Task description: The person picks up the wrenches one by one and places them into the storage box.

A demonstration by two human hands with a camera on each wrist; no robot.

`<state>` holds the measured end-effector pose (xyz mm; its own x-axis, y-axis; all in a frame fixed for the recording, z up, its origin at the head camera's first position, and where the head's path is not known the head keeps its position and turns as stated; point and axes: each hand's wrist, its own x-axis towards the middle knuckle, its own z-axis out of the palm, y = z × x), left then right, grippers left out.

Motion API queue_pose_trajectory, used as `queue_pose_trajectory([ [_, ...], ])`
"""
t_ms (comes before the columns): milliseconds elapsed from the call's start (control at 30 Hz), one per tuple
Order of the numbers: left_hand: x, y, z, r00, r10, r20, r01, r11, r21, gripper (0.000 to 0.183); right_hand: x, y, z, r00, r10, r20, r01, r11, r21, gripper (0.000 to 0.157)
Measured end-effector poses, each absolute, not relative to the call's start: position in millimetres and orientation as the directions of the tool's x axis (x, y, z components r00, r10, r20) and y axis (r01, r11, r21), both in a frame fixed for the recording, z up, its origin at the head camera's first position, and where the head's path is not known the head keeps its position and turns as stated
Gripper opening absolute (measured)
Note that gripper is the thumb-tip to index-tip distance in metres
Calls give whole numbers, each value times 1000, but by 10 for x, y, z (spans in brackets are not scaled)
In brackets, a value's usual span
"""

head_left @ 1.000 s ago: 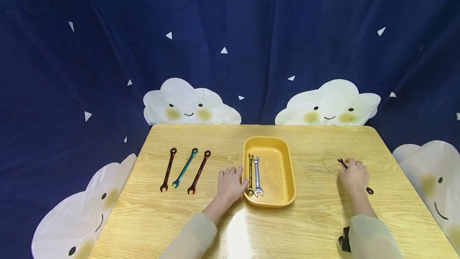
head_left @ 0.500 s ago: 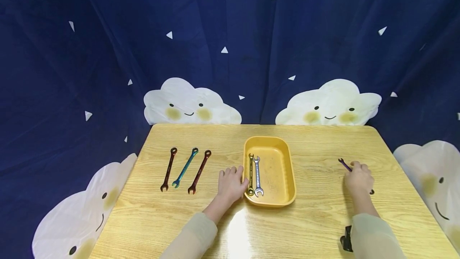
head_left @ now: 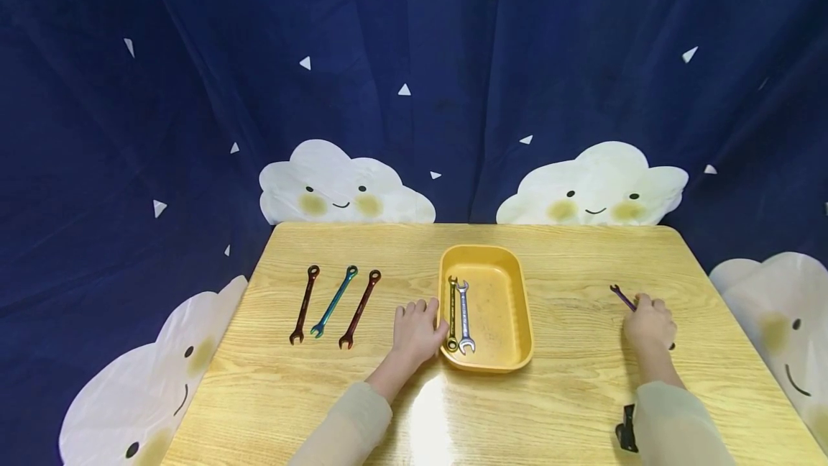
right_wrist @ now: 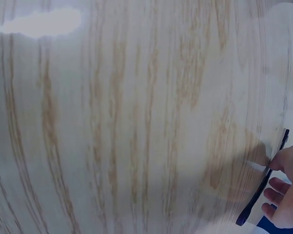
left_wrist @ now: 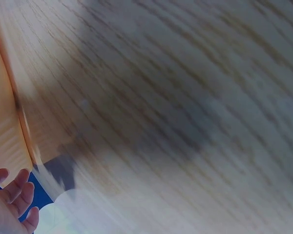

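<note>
At three o'clock from the yellow tray [head_left: 497, 311], the purple wrench [head_left: 624, 299] could swivel or slip, as the fingers of the right hand [head_left: 650, 323] seem clamped only about its middle, while the left hand [head_left: 417, 333], fingers loosely apart near eight o'clock, might nudge the tray askew.

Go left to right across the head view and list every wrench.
Dark red metal wrench, blue-green metal wrench, second dark red metal wrench, gold-coloured metal wrench inside the yellow rounded-corner tray, silver metal wrench in that same tray, purple metal wrench partly covered by the right hand.
</note>
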<state>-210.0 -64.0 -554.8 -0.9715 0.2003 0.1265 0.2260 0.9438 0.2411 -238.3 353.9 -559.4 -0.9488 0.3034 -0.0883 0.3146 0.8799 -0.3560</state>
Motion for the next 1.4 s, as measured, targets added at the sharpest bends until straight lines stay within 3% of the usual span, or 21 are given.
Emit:
queue_pose_trajectory([
  [1400, -2105, -639, -5563, -973, 200, 114, 222, 946, 236, 29, -2420, 3668, -5557, -959, 225, -173, 273, 896, -350, 27],
])
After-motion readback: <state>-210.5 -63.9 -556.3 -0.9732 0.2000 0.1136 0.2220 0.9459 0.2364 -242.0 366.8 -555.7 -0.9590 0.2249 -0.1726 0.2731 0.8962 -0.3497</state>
